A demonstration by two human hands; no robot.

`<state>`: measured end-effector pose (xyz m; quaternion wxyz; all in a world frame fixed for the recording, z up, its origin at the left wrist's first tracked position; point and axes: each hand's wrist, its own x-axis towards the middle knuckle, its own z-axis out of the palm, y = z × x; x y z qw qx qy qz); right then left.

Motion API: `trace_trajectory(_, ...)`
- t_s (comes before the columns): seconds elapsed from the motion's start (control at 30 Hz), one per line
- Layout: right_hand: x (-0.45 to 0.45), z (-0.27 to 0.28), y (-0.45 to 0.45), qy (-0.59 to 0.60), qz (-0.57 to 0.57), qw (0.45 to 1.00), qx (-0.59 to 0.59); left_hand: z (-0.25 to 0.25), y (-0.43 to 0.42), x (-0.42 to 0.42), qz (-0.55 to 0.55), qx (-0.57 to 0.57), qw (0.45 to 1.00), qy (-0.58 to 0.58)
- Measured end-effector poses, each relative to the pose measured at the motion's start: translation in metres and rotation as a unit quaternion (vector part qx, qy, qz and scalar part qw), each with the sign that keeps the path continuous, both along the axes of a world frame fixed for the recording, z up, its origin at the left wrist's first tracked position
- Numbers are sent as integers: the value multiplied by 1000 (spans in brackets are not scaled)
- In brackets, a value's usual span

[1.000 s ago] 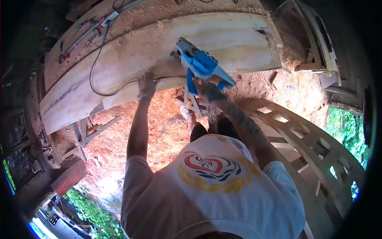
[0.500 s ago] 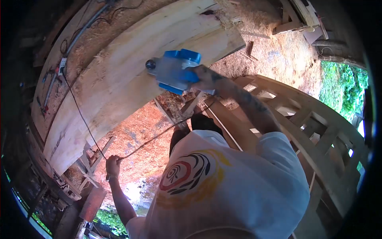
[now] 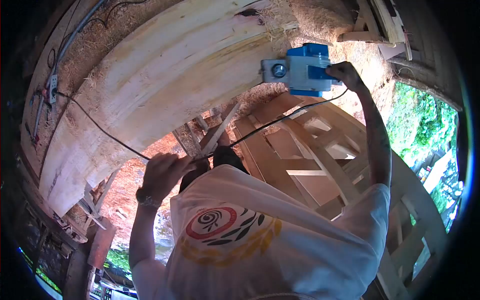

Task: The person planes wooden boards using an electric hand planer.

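A blue and grey electric planer (image 3: 300, 75) is at the right end of a long, pale wooden slab (image 3: 165, 75), its front knob over the slab's end. My right hand (image 3: 348, 76) is closed round the planer's rear handle, with the arm stretched out. A dark power cord (image 3: 280, 120) runs from the back of the planer across my front. My left hand (image 3: 166, 172) is closed on that cord near my body. From there the cord goes on to a white power strip (image 3: 53, 89) at the far left.
Slatted wooden frames (image 3: 310, 165) lean at my right. Wood shavings (image 3: 320, 20) cover the ground around the slab. Several struts (image 3: 220, 129) stand below the slab's near edge. Green plants (image 3: 420, 120) show at the right.
The planer and my right hand have moved right to the slab's end. My left hand has come up and nearer my body, still holding the cord.
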<state>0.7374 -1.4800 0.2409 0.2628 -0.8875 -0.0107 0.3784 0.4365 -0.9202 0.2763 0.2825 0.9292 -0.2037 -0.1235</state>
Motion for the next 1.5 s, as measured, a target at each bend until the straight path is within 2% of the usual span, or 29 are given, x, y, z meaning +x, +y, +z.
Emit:
trace_trajectory(0.07, 28, 3, -13, -21, 35, 999, -25, 5, -31, 27, -17, -71, 997, -35)
trace_trajectory(0.13, 52, -1, -20, -34, 89, 995, -35, 6, -56, 42, -33, -97, 995, 3)
trace_trajectory(0.23, 66, -18, -20, -59, 62, 996, 14, -1, -78, 49, -38, -122, 992, 14)
trace_trajectory(0.37, 86, -30, -17, -39, 90, 995, 1, -4, -91, 56, -52, -133, 990, 17)
trace_trajectory(0.57, 85, -43, -11, 16, 54, 997, 49, 10, -113, 64, -49, -245, 967, 52)
trace_trajectory(0.6, 85, -47, -11, 15, 69, 997, 43, 14, -112, 64, -95, -202, 970, 99)
trace_trajectory(0.73, 83, -55, 1, 19, 140, 990, 32, 23, -119, 67, -81, -232, 962, 115)
trace_trajectory(0.83, 64, -42, 39, 8, 112, 993, 45, 23, -116, 68, -71, -243, 961, 114)
trace_trajectory(1.0, 46, -49, 75, 21, 144, 986, 85, 21, -111, 61, -93, -242, 957, 132)
trace_trajectory(1.07, 43, -52, 94, 57, 178, 980, 62, 18, -109, 52, -82, -247, 960, 100)
trace_trajectory(1.2, 19, -47, 141, 69, 192, 976, 79, 19, -100, 39, -56, -254, 965, 35)
trace_trajectory(1.3, 5, -55, 166, 52, 257, 963, 58, 5, -106, 15, -15, -250, 967, -53)
trace_trajectory(1.37, -12, -48, 199, 47, 255, 963, 69, 7, -97, 11, -29, -243, 967, -68)
trace_trajectory(1.43, -26, -46, 229, 28, 301, 952, 39, 8, -92, 4, -38, -243, 966, -84)
trace_trajectory(1.5, -46, -48, 255, 36, 287, 956, 52, 7, -90, -4, -44, -249, 962, -104)
